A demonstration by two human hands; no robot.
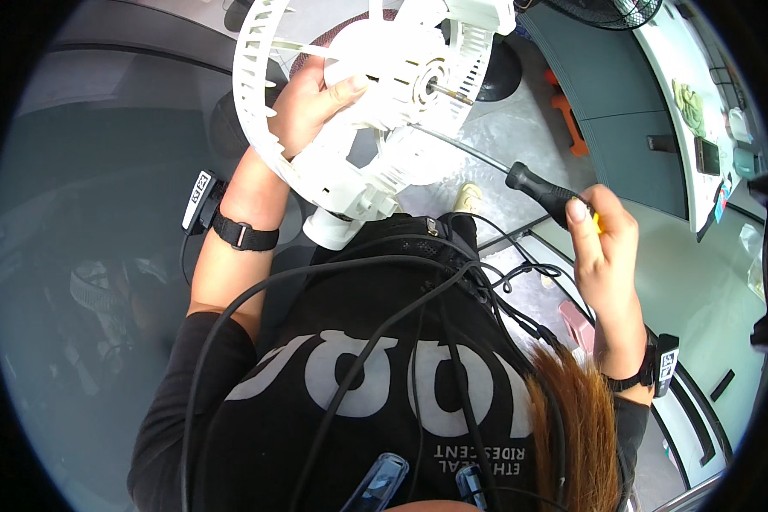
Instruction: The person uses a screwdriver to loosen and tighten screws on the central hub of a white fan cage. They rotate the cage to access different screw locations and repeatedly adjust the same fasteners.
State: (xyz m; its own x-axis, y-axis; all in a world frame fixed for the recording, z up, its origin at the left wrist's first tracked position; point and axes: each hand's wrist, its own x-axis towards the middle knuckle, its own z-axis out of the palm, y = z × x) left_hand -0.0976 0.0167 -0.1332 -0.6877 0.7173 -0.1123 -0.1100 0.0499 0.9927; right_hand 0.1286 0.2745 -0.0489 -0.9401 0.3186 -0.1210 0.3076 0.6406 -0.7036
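Observation:
A white plastic fan housing (392, 60) with a slatted ring fills the top middle. From its round hub sticks a thin metal shaft (452, 92). My left hand (307, 107) grips the housing from the left, thumb lying across the hub. In my right hand (606, 243) is a screwdriver (533, 183) with a black handle and a yellow end, held between thumb and fingers. Its long shank slants up and left, and the tip meets the white plastic just below the hub. Glare washes out detail there, so I cannot tell whether it sits on a screw.
Black cables (375, 320) run across my front and loop toward the right. A dark fan grille (610, 10) is at the top right, by a white desk (670, 85) carrying a green cloth (689, 108) and a phone (706, 155). Below stands a grey cabinet (606, 77).

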